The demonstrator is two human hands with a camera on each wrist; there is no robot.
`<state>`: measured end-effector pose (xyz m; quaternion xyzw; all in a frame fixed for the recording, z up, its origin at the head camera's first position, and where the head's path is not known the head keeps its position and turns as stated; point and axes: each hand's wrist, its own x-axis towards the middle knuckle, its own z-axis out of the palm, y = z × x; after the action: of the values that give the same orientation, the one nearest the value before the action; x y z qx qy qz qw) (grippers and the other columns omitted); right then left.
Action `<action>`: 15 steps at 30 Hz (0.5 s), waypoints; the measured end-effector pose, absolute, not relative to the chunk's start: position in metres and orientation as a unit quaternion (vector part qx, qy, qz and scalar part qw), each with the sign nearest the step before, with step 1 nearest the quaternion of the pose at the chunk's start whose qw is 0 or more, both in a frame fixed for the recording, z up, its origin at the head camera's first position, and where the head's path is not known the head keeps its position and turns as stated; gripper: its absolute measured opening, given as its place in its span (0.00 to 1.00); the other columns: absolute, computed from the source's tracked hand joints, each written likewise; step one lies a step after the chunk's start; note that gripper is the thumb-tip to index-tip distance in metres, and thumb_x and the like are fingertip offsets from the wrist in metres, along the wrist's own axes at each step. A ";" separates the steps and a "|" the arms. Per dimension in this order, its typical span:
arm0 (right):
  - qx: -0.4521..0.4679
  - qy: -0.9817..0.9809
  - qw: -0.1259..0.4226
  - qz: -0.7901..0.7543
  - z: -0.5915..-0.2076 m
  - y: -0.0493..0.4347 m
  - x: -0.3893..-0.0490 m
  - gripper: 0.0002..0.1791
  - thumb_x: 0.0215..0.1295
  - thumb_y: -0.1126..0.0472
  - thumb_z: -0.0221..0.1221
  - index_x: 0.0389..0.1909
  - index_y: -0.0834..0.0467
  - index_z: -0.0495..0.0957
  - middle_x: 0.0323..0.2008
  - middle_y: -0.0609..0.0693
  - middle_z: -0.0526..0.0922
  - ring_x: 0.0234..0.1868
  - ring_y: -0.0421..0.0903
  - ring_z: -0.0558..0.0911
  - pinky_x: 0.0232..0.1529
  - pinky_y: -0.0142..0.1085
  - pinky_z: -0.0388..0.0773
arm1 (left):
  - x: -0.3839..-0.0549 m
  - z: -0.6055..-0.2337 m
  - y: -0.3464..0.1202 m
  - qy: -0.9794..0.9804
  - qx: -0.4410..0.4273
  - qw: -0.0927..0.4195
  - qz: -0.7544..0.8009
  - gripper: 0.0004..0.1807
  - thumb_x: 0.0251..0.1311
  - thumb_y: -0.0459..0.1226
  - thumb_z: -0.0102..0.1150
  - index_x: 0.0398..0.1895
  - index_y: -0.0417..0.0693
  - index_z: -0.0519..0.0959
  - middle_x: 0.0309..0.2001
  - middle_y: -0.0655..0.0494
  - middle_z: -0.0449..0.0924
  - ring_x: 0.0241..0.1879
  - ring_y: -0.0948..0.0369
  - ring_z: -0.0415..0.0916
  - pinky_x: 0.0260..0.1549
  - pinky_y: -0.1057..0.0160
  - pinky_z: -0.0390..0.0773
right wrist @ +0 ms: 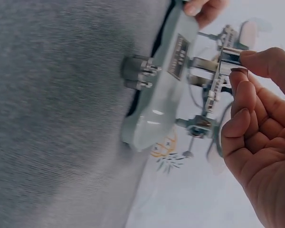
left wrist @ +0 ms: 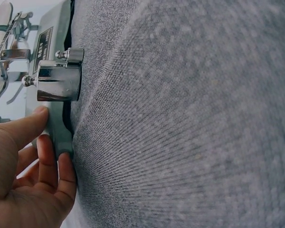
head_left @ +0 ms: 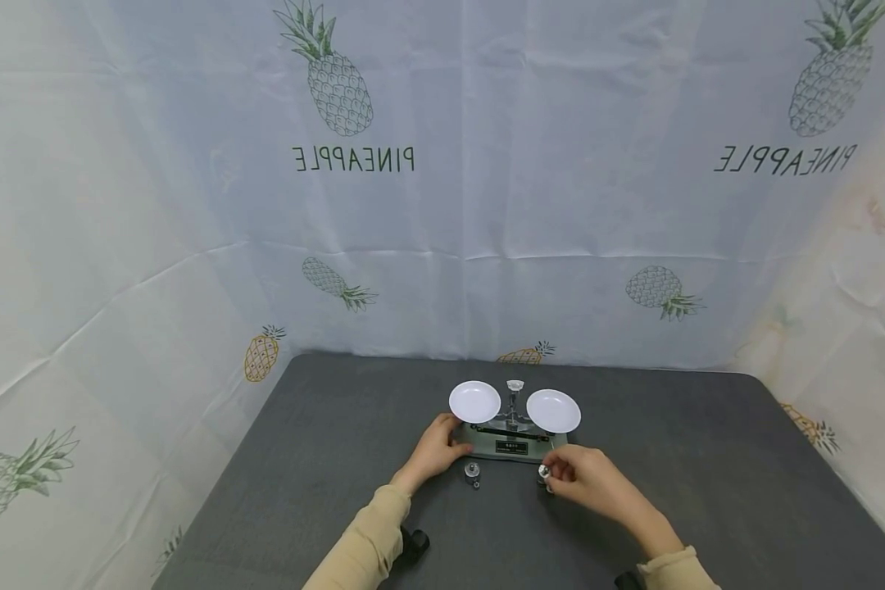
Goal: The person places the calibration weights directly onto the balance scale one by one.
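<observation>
A pan balance (head_left: 512, 442) with a grey-green base and two white pans stands on the dark tabletop. My left hand (head_left: 433, 449) grips the left end of its base, thumb on top and fingers curled at the side, as the left wrist view shows. Close by stand a large shiny metal weight (left wrist: 59, 80) and a smaller weight (left wrist: 76, 55). In front of the base's right half, my right hand (right wrist: 266, 109) pinches a silver metal weight (right wrist: 232, 58) between thumb and fingertips. Below it, other knobbed weights (right wrist: 135, 69) stand beside the base.
A dark grey cloth covers the table (head_left: 324, 459). Behind and at the sides hangs a pale curtain (head_left: 524, 197) printed with pineapples. The balance's beam and slim supports (right wrist: 211, 90) rise close to my right hand. Black straps (head_left: 413, 542) show near both wrists.
</observation>
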<state>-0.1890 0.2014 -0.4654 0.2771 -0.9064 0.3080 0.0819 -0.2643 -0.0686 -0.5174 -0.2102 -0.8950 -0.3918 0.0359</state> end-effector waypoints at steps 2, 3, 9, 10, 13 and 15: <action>0.276 -0.906 0.078 0.311 -0.458 0.201 -0.188 0.06 0.50 0.66 0.63 0.31 0.56 0.79 0.23 0.38 0.76 0.24 0.26 0.70 0.24 0.26 0.70 | -0.264 -0.517 -0.069 -0.895 -0.211 0.035 -0.392 0.29 0.49 0.36 0.66 0.53 0.29 0.73 0.51 0.40 0.73 0.29 0.66 0.69 0.30 0.71 0.69; 0.276 -0.907 0.077 0.310 -0.454 0.201 -0.188 0.06 0.51 0.66 0.63 0.32 0.56 0.79 0.23 0.38 0.75 0.25 0.26 0.69 0.24 0.26 0.70 | -0.264 -0.517 -0.069 -0.895 -0.211 0.035 -0.392 0.29 0.49 0.36 0.66 0.53 0.29 0.73 0.51 0.40 0.73 0.29 0.66 0.69 0.30 0.71 0.69; 0.253 -0.914 0.060 0.311 -0.436 0.201 -0.191 0.06 0.53 0.65 0.62 0.33 0.55 0.79 0.23 0.38 0.74 0.25 0.27 0.69 0.25 0.26 0.70 | -0.262 -0.517 -0.069 -0.894 -0.211 0.031 -0.394 0.29 0.50 0.36 0.65 0.54 0.30 0.72 0.52 0.39 0.72 0.30 0.65 0.70 0.30 0.70 0.69; 0.248 -0.915 0.058 0.313 -0.434 0.201 -0.193 0.06 0.53 0.65 0.62 0.33 0.55 0.79 0.23 0.38 0.75 0.25 0.27 0.69 0.25 0.26 0.70 | -0.262 -0.517 -0.069 -0.894 -0.210 0.031 -0.394 0.28 0.50 0.36 0.65 0.54 0.30 0.72 0.52 0.40 0.72 0.30 0.65 0.70 0.30 0.70 0.69; 0.240 -0.917 0.059 0.314 -0.429 0.202 -0.199 0.06 0.53 0.65 0.62 0.33 0.55 0.79 0.23 0.39 0.75 0.25 0.27 0.70 0.26 0.27 0.71 | -0.261 -0.515 -0.069 -0.894 -0.210 0.033 -0.395 0.28 0.49 0.36 0.65 0.54 0.30 0.72 0.52 0.40 0.73 0.30 0.64 0.70 0.30 0.70 0.69; 0.235 -0.917 0.062 0.315 -0.427 0.203 -0.204 0.06 0.53 0.65 0.62 0.33 0.56 0.79 0.24 0.40 0.76 0.24 0.28 0.70 0.26 0.27 0.71 | -0.261 -0.515 -0.068 -0.894 -0.209 0.034 -0.395 0.28 0.49 0.36 0.65 0.53 0.30 0.73 0.51 0.40 0.73 0.30 0.64 0.70 0.30 0.70 0.69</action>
<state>-0.2037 0.2027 -0.4266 0.2350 -0.9175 0.3149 0.0620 -0.2611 -0.0683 -0.5149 -0.2089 -0.8939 -0.3952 0.0343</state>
